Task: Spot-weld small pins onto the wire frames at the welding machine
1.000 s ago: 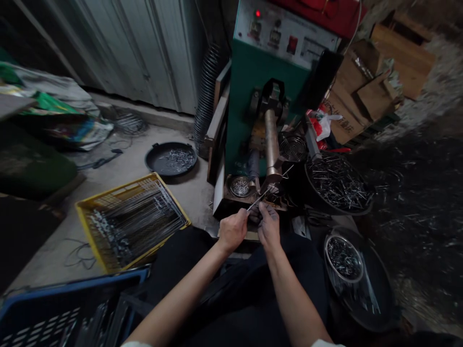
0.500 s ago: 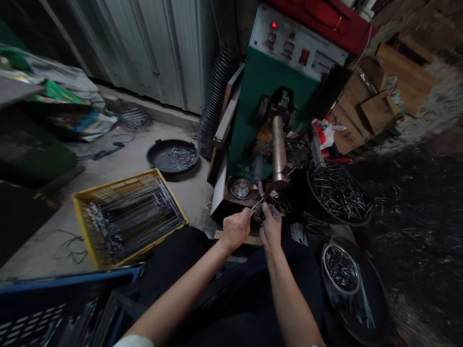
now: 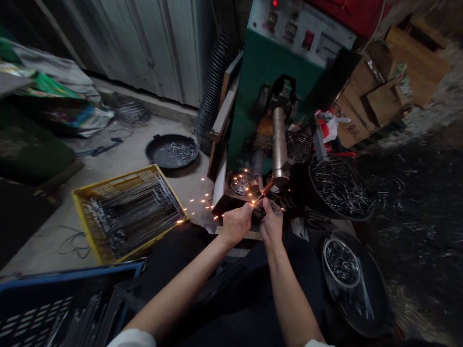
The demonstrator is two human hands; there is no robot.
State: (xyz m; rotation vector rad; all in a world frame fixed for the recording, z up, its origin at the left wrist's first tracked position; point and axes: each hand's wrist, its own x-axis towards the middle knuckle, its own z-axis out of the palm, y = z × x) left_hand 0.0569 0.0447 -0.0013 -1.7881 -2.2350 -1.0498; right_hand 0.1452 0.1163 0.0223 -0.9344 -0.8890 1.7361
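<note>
My left hand [image 3: 237, 222] is closed on a thin metal rod [image 3: 257, 199], which reaches up to the electrodes of a green spot welding machine [image 3: 279, 149]. Close beside it, my right hand [image 3: 272, 220] is pinched at the electrode tips; what its fingers hold is too small to make out. Orange sparks [image 3: 207, 201] scatter leftward from the contact point. Just behind my left hand, a small round dish [image 3: 240, 184] of tiny metal pieces sits on the machine's ledge.
A yellow crate [image 3: 81, 212] of long metal rods lies to the left, with a black pan [image 3: 152, 153] of small parts beyond it. At right stand a black tub [image 3: 361, 218] of metal pieces and a steel bowl [image 3: 326, 260] on a dark tray. A blue crate [image 3: 21, 285] is at lower left.
Sparks have burst out at the electrode tips and fly left over the yellow crate's edge. Both hands stay nearly where they were. The view has tilted slightly downward.
</note>
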